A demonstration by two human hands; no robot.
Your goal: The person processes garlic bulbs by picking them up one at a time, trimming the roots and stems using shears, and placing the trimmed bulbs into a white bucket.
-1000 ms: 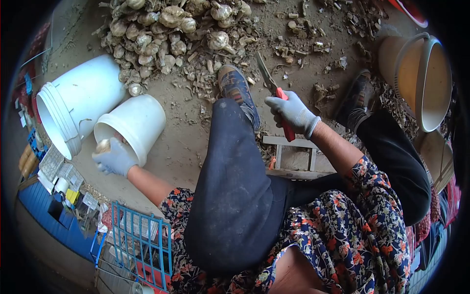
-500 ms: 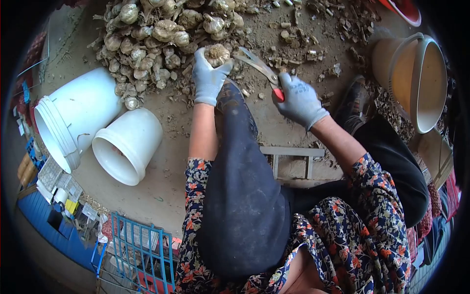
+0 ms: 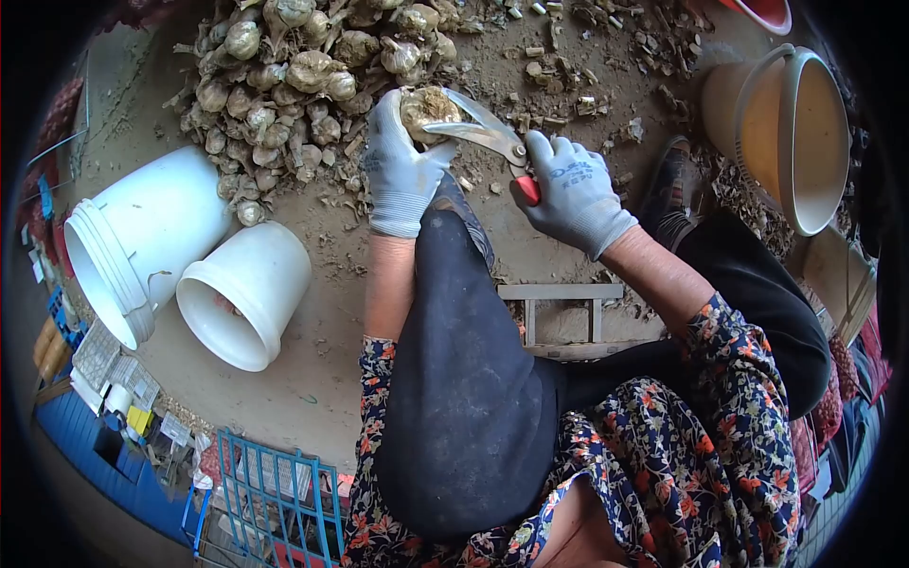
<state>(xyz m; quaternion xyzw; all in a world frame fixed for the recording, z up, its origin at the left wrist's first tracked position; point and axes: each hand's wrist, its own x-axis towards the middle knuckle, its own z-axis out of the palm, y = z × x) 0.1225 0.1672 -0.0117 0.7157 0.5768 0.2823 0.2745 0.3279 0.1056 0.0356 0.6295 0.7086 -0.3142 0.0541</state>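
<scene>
A garlic bulb point(image 3: 422, 112) is gripped in my left hand point(image 3: 401, 168), which wears a grey work glove. Its root end faces toward the shears. Red-handled pruning shears point(image 3: 502, 140) are in my right hand point(image 3: 576, 192), gloved the same way. The blades stand apart, with one lying across the front of the bulb and the other at its upper right edge. Just beyond my left hand rises a large heap of garlic bulbs point(image 3: 312, 71), dirty and with dry stalks.
Two white buckets point(image 3: 151, 232) point(image 3: 260, 284) lie on their sides at the left. A cream bucket point(image 3: 743, 118) with a handle lies tipped at the right, and a red-rimmed basin point(image 3: 772, 14) shows behind it. Cut stalk pieces point(image 3: 540, 71) litter the ground. A metal frame point(image 3: 559, 292) is beside my leg.
The shears have moved left, so their opened blades now reach the garlic bulb. My left hand has turned the bulb slightly toward them. The whole view has shifted a little.
</scene>
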